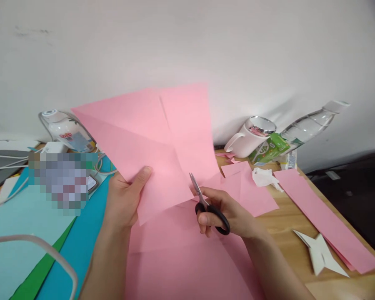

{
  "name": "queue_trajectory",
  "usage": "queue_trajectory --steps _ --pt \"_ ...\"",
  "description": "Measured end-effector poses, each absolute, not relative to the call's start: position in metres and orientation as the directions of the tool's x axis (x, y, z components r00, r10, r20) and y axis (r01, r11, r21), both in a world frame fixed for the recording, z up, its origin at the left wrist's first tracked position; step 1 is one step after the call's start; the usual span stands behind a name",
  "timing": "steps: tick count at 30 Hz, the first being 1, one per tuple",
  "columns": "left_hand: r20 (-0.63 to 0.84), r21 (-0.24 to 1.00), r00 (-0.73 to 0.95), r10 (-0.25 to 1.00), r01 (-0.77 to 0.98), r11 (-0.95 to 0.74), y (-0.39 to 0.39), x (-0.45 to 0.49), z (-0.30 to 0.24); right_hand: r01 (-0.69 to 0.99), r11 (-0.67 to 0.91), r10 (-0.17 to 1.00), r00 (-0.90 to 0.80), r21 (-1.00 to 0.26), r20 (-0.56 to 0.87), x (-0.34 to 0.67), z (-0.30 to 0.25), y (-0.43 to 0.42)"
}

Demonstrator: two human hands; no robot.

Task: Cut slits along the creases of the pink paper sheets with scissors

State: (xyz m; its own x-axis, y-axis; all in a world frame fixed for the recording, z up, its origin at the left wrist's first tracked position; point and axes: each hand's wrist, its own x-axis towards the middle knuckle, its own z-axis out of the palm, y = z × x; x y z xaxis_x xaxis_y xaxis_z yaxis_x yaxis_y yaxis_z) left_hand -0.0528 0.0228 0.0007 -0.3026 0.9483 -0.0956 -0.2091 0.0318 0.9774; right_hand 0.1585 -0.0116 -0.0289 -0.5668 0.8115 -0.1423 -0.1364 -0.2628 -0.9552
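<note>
My left hand (126, 198) grips a large pink sheet of paper (137, 146) by its lower left part, thumb on top, and holds it up off the table. A long slit runs through the raised sheet, with creases beside it. In my right hand (225, 212) is a pair of scissors (200, 196) with black handles; its blades look closed or nearly so and point up at the sheet's lower right part. Below both hands lies another pink sheet (181, 262) with fold lines.
On the right are a white mug (245, 141), a green packet (267, 150), a plastic bottle (311, 125), a crumpled tissue (265, 178), pink strips (325, 216) and a folded white paper star (321, 254). Leftward lie blue paper (84, 250), another bottle (70, 133) and cables (54, 254).
</note>
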Motion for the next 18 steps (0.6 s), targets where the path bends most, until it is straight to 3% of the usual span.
queue_trajectory --steps 9,18 --pt "-0.211 0.960 -0.219 0.953 -0.228 0.160 0.0221 -0.0547 0.0038 -0.087 -0.236 0.795 -0.590 -0.968 -0.141 0.1591 -0.0265 -0.0117" --pt "-0.174 0.957 -0.242 0.955 -0.268 0.107 0.0220 -0.0535 0.0015 -0.044 -0.134 0.755 -0.652 -0.990 -0.073 0.1551 -0.0195 -0.0115"
